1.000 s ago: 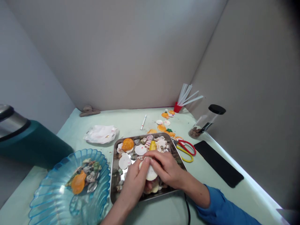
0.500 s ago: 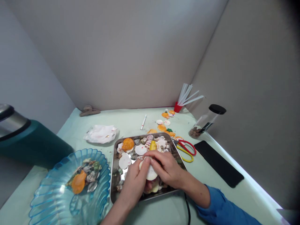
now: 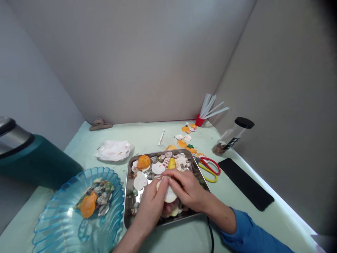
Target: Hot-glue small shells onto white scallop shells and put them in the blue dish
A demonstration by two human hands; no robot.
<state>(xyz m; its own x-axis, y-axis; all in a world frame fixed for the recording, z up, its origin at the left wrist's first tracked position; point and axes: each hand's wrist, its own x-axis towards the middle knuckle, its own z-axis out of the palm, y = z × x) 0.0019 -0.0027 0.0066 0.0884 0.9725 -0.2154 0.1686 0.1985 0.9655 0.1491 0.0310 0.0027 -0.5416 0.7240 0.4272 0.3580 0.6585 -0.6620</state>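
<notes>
Over the front of a metal tray (image 3: 127, 211), both my hands are closed on a white scallop shell (image 3: 170, 195). My left hand (image 3: 154, 196) grips it from the left, its thumb near the shell's top. From the right, my right hand (image 3: 187, 186) presses with thumb and fingers at the same spot; whatever small thing sits under the fingertips is hidden. Just beyond the fingers a yellow tool nozzle (image 3: 172, 163) points up. Around it in the tray lie an orange shell (image 3: 143, 162), a flat white shell (image 3: 140, 181) and many smaller ones.
A blue scalloped bowl (image 3: 52, 214) with shells is at left, beside a green bottle (image 3: 50, 160). Red-and-yellow scissors (image 3: 210, 170), a black phone-like slab (image 3: 246, 184) and a clear jar (image 3: 231, 137) are at right. Glue sticks (image 3: 209, 105) stand in a red cup behind. A black cord (image 3: 210, 233) runs in front.
</notes>
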